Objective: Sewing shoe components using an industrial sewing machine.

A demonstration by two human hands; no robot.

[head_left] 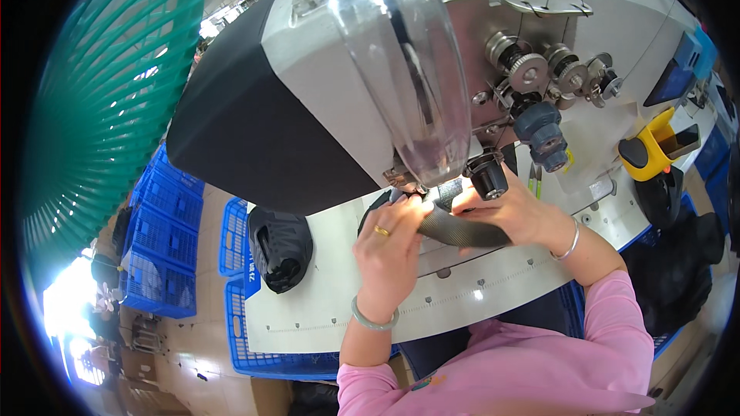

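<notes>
A dark grey mesh shoe upper [466,232] lies in a curve under the head of a white sewing machine [324,85]. My left hand [388,250], with a ring and a pale bangle, pinches its near left side close to the lit needle area. On the other side, my right hand [512,209] has its fingers closed round the upper's right part. The machine's clear guard and a black knob partly cover the stitching point. Another black shoe upper [280,250] rests on the white table [339,304] to the left of my hands.
Blue plastic crates [160,262] stand at the left, and another blue crate [262,358] sits beneath the table edge. A green fan guard [116,85] fills the upper left. At right are a yellow holder [655,146], green-handled snips [535,179] and a black pile [678,270].
</notes>
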